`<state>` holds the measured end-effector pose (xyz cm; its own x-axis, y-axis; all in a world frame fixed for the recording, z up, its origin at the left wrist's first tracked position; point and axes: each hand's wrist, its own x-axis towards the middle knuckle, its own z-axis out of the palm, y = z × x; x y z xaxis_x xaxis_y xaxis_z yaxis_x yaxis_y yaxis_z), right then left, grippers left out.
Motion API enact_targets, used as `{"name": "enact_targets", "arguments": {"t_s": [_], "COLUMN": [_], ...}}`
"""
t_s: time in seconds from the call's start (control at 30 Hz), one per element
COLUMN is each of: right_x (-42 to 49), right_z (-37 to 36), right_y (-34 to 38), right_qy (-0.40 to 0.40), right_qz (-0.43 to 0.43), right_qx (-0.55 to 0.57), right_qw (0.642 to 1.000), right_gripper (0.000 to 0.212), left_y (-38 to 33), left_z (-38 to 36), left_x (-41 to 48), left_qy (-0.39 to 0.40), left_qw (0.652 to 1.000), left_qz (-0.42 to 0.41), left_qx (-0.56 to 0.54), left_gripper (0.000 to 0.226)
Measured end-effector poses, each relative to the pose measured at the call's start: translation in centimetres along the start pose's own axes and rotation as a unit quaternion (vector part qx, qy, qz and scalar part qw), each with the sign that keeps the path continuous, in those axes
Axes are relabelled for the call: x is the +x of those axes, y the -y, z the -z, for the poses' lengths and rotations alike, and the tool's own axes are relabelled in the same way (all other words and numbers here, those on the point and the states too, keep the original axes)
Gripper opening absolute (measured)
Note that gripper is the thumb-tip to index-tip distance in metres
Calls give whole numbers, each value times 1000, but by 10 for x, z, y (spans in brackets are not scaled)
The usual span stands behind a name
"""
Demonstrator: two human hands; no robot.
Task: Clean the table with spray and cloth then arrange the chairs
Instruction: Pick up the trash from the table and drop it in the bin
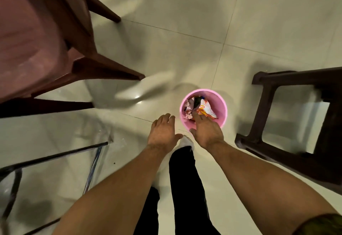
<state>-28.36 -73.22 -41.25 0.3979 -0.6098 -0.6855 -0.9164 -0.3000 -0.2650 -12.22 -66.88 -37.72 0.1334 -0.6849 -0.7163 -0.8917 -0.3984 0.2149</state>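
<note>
Could kick the pink bin (222, 110) over with the socked foot (187, 143) beside it, spilling wrappers (206, 110) across the glossy floor; could also knock the glass bench (55, 155) corner at lower left. Left hand (163, 131) flat, fingers straight and together, holding nothing. Right hand (207, 133) over the bin's near rim, fingers extended, possibly touching a wrapper. Bench glass looks smeared. Reddish chair (27, 40) beyond it, dark chair (262, 109) at right, both askew.

I cannot read the print on the wrappers (208, 110): too small. The right hand (207, 133) covers their near part. Red chair (27, 40), blurred, and dark chair (262, 105) are cut by the edges.
</note>
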Motion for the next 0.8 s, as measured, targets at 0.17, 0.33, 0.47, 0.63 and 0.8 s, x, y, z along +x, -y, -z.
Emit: {"name": "enact_targets", "arguments": {"t_s": [0.17, 0.33, 0.47, 0.63, 0.8], "right_x": [-80, -175, -260, -353, -449], "right_z": [31, 55, 58, 10, -85], "right_y": [45, 109, 165, 254, 358], "right_qy": [-15, 3, -17, -36, -33], "right_qz": [22, 76, 144, 211, 289], "right_qx": [-61, -106, -154, -202, -229], "right_qw": [998, 991, 977, 956, 929], "right_gripper": [61, 59, 60, 60, 61], "left_y": [9, 36, 80, 143, 217], "left_z": [28, 53, 57, 21, -64], "left_x": [-98, -210, -310, -441, -585], "left_qy": [-14, -57, -124, -220, -279], "left_qw": [998, 990, 973, 942, 907], "left_qz": [16, 60, 117, 164, 212], "left_qx": [-55, -110, -153, -192, -234], "left_gripper": [72, 70, 71, 70, 68]}}
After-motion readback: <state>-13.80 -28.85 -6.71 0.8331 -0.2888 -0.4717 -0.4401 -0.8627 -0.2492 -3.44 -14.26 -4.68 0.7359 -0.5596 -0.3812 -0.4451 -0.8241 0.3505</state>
